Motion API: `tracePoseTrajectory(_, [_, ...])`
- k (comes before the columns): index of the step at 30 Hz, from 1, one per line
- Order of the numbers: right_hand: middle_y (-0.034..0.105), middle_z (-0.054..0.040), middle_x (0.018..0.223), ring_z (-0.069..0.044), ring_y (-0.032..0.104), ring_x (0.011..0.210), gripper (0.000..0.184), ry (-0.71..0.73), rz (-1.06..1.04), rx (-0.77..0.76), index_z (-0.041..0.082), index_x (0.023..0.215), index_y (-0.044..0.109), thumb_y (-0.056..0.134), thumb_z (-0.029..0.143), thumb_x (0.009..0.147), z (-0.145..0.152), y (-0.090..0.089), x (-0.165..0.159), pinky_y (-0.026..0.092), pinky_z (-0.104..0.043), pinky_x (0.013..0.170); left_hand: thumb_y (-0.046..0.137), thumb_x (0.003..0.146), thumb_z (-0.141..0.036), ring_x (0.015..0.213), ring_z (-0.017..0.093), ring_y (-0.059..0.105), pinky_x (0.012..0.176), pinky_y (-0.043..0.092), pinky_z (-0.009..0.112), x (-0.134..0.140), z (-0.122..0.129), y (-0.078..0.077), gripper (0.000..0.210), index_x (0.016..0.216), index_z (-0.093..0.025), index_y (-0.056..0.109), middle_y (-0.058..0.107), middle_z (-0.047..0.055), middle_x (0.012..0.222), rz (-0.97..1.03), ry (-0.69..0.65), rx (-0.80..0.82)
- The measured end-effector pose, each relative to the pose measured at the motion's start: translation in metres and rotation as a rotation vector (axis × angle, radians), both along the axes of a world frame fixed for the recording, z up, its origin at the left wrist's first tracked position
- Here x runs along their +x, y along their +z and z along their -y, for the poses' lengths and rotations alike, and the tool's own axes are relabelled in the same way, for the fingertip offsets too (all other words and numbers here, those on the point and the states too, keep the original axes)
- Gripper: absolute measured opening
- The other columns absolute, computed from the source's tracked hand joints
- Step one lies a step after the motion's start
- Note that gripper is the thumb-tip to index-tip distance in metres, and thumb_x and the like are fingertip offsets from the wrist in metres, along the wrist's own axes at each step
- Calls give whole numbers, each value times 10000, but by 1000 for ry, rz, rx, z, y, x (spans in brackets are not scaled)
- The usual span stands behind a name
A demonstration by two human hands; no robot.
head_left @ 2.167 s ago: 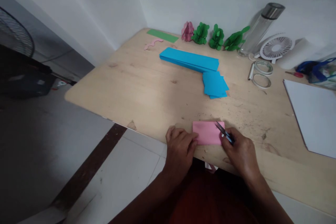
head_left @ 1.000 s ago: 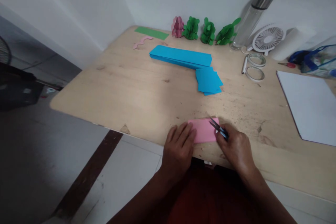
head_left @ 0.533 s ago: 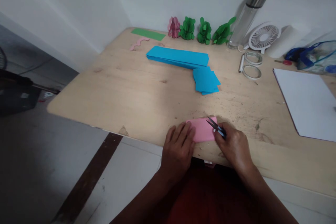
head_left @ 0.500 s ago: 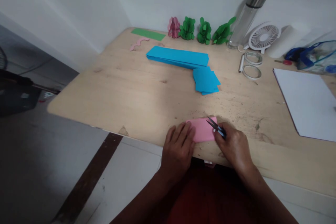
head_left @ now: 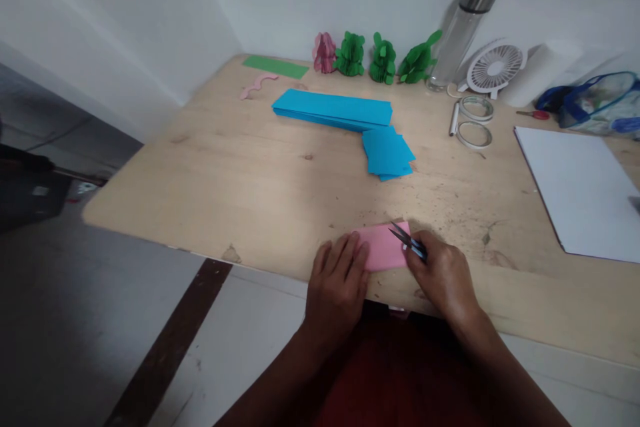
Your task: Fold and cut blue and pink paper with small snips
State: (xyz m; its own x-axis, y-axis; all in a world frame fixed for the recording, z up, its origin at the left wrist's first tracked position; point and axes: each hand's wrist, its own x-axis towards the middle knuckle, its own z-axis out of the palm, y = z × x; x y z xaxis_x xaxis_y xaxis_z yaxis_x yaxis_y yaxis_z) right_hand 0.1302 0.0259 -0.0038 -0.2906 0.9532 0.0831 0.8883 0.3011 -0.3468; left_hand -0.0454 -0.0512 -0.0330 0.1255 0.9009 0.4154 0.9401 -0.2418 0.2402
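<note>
A folded piece of pink paper (head_left: 384, 250) lies near the front edge of the table. My left hand (head_left: 337, 280) rests flat on its left end, fingers stretched out and pressing it down. My right hand (head_left: 445, 273) is closed around a pair of scissors (head_left: 413, 246) at the paper's right end. The scissor blades point up and left over the paper, slightly apart. Most of the scissor handles are hidden in my fingers.
Beyond the paper lie blue paper squares (head_left: 387, 155) and long blue strips (head_left: 333, 109). Folded green paper shapes (head_left: 383, 60) stand along the wall near a bottle (head_left: 460, 40) and a small fan (head_left: 495, 68). Tape rolls (head_left: 474, 135) and a white pad (head_left: 583, 190) sit to the right.
The whole view has shifted slightly, so things appear a little further left. Both hands, the pink paper and the scissors keep almost the same placement.
</note>
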Motion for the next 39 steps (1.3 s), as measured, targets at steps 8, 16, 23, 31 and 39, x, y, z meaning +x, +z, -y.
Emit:
tracePoseTrajectory(8, [696,-101,965,-210,655,832,304,103,-165,172,154,1075,625,413,178,859,21,9,16,525,-326,696,462,898,-211,1268,298,459,1044,339,515,0,1,-3,374,1255,-123,527,542,166,1321,-9,-5,-14])
tracePoseTrajectory(16, [673,-124,1127,-248,588,1002,359,392,-119,305,86,1139,609,396,55,851,43,1,0,486,-404,872,419,907,-209,1254,315,465,1023,344,520,-1,2,-3,372,1244,-94,525,554,183,1301,-64,-31,-13])
tracePoseTrajectory(23, [633,-125,1216,-277,538,1101,369,359,-50,266,143,1165,620,402,99,870,44,-7,5,454,-440,856,428,909,-222,1251,309,469,1025,337,512,-1,2,-5,381,1264,-111,508,566,176,1288,-72,-26,-6])
tracePoseTrajectory(31, [617,-118,1249,-281,514,1151,367,349,-40,274,147,1175,612,398,95,883,46,-11,6,436,-450,898,425,906,-207,1246,318,468,1010,343,517,-2,1,-6,397,1286,-114,489,554,177,1302,-79,-36,-9])
tracePoseTrajectory(39, [585,-149,1286,-305,430,1266,374,366,-57,290,107,1193,598,410,81,871,43,-14,9,382,-517,1004,452,899,-212,1249,319,461,1009,340,510,-1,1,-5,409,1298,-120,479,554,177,1301,-84,-31,-16])
